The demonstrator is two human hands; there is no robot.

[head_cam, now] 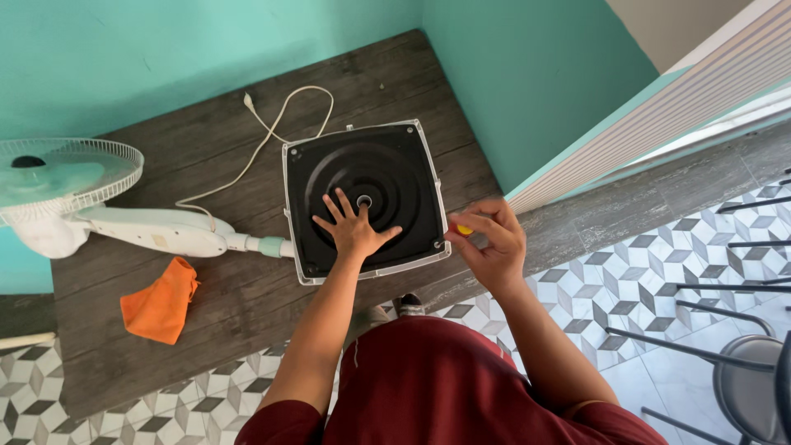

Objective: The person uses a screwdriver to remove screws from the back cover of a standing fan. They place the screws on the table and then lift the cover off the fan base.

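A pedestal fan lies on its side on a dark wooden platform (247,305). Its square base (367,198) faces up at me, black underside with a white rim and a centre hole. My left hand (354,227) presses flat on the black underside, fingers spread, just below the hole. My right hand (486,239) hovers at the base's right edge, fingers pinched on a small yellow object (464,230), too hidden to identify. The white fan pole (156,231) runs left to the caged fan head (58,177).
An orange cloth (161,301) lies on the platform at the left. A white power cord (272,132) loops behind the base. Teal walls close the back. Patterned floor tiles and a dark metal chair (733,363) are at the right.
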